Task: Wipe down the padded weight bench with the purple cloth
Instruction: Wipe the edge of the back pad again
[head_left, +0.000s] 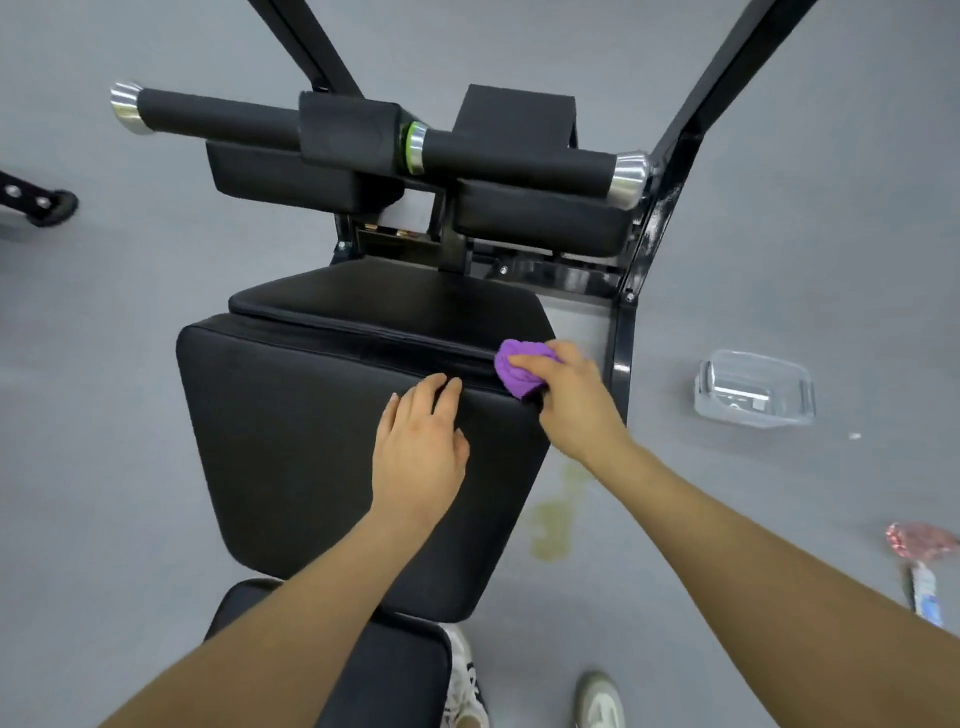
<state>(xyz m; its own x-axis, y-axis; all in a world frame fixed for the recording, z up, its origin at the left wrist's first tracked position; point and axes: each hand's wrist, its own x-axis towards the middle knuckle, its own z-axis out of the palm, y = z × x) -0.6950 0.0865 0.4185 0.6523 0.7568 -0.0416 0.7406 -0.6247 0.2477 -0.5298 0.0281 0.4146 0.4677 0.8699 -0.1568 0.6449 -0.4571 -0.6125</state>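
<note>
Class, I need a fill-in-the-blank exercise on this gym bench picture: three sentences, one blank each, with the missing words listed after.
1. The right hand holds a bunched cloth whose colour is ____.
2. The left hand rests flat on the black ____ of the bench.
3. The clear plastic container sits on the ____.

Missing words: purple; pad; floor

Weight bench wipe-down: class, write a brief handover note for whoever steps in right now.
Right hand has the purple cloth bunched in its grip, at the right end of the seam on the padded bench.
Left hand rests flat and open on the large pad, beside the seam.
Done: cannot tell which areas are wiped.
Left: finish the seam, then the pads.
</note>
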